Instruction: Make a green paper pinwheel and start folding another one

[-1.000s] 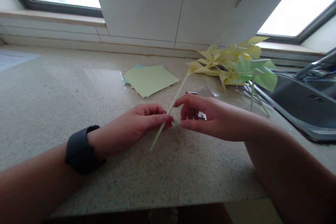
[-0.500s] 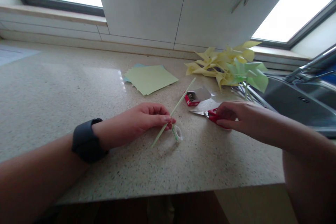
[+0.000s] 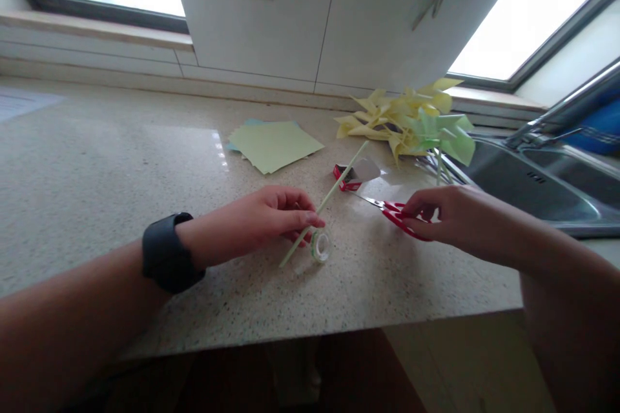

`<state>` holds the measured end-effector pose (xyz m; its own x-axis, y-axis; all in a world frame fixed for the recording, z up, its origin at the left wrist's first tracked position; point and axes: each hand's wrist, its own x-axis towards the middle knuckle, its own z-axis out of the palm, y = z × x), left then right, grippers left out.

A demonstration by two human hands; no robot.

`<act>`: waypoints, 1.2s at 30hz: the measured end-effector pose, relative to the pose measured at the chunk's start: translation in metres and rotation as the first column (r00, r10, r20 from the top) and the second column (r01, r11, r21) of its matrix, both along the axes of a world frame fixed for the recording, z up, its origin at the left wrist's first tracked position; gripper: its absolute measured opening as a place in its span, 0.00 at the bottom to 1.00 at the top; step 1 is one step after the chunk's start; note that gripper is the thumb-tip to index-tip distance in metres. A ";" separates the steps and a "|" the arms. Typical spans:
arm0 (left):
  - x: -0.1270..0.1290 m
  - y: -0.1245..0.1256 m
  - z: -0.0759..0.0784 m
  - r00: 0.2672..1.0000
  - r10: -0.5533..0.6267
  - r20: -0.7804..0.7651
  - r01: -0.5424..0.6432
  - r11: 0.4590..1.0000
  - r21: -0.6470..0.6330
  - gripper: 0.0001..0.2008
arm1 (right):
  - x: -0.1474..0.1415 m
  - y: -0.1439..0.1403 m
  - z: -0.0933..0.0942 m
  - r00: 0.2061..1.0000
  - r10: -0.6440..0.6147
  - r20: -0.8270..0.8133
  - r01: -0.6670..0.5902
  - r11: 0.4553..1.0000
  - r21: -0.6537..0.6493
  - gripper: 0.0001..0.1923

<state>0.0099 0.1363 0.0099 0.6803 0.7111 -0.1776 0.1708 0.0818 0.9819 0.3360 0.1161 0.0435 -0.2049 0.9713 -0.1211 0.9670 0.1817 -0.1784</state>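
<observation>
My left hand, with a dark watch on the wrist, pinches a pale green straw that slants up and to the right over the countertop. A small roll of clear tape hangs right by my fingertips on the straw. My right hand grips the red handles of a pair of scissors, whose blades point left just above the counter. A small red box lies behind the straw.
Green and blue paper sheets lie at the back of the speckled countertop. A heap of yellow and green paper pinwheels sits by the steel sink and tap at right. The counter's front edge runs just below my hands.
My right hand left the straw, moved right and took hold of the red scissors, lifting them slightly. The tape roll now shows beside my left fingertips. The left hand kept the straw.
</observation>
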 end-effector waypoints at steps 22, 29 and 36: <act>0.001 -0.009 0.009 0.992 0.106 0.072 -0.099 0.991 -0.093 0.07 | -0.046 -0.042 0.027 0.964 0.264 -0.022 -0.265 0.961 -0.082 0.16; 0.002 -0.008 0.009 0.991 0.114 0.071 -0.108 0.991 -0.084 0.08 | -0.056 -0.038 0.033 0.961 0.276 0.003 -0.273 0.952 -0.140 0.19; 0.003 -0.011 0.015 0.993 0.114 0.011 -0.113 0.993 -0.038 0.08 | -0.060 -0.035 0.037 0.948 0.311 0.075 -0.298 0.943 -0.147 0.21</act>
<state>0.0127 0.1256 0.0248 0.5980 0.7769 -0.1971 0.1456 0.1365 0.9799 0.2763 0.0807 0.0809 -0.4693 0.8383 -0.2776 0.8829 0.4511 -0.1305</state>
